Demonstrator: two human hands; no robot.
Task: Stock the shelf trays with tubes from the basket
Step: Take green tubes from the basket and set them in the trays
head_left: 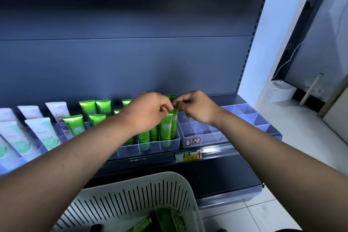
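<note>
- Green tubes (166, 128) are seen standing cap-down in the compartments of a clear divided tray (150, 146) at the middle of the shelf's front edge, crimped ends up so the labels face outward.
- One green tube at the tray's right end is being handled by both hands: the left hand (148, 112) is curled over its top with fingertips pinched narrowly on the crimped edge, and the right hand (195, 106) meets it from the other side, thumb and forefinger closed on the same edge. It is judged that the tube is being steadied and straightened into its slot.
- A second clear tray (203, 133), just right of the first, is shown with bare compartments and a handwritten label (193, 141) on its front wall; more bare compartments run toward the shelf's right end.
- Pale white and lilac tubes (44, 132) are lined up in trays toward the shelf's left end, blurred at the frame edge.
- A yellow and green price tag (188, 156) is clipped to the shelf's front rail (226, 153).
- A white slatted basket (131, 198) is placed below the shelf, close to the person, so that stock is within reach; several green tubes are still visible inside, so the work is judged unfinished.
</note>
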